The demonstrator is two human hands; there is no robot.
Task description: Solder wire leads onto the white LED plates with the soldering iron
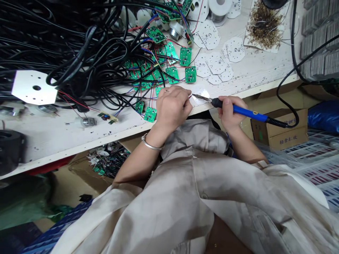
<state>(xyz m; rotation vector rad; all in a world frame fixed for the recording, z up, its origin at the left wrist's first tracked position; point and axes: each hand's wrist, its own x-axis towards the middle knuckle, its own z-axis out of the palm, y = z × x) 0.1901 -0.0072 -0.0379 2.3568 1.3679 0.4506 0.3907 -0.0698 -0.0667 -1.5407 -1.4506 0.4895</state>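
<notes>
Soldering iron (238,111) is touching its tip to a white LED board (200,99), which is lying at the bench edge (79,139). The right hand (230,113) is gripping the blue handle (250,113) pen-style, fingers closed. Just left of the board, the left hand (172,107) is pinching a thin wire (189,96), fingertips nearly closed. Green circuit boards (172,74) are lying beyond the board.

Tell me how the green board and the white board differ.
The green circuit board is rectangular, while the white board has many sides. The green board is smaller than the white board. The green board has wires attached; the white board shows none. Both lie on the painted bench.
</notes>
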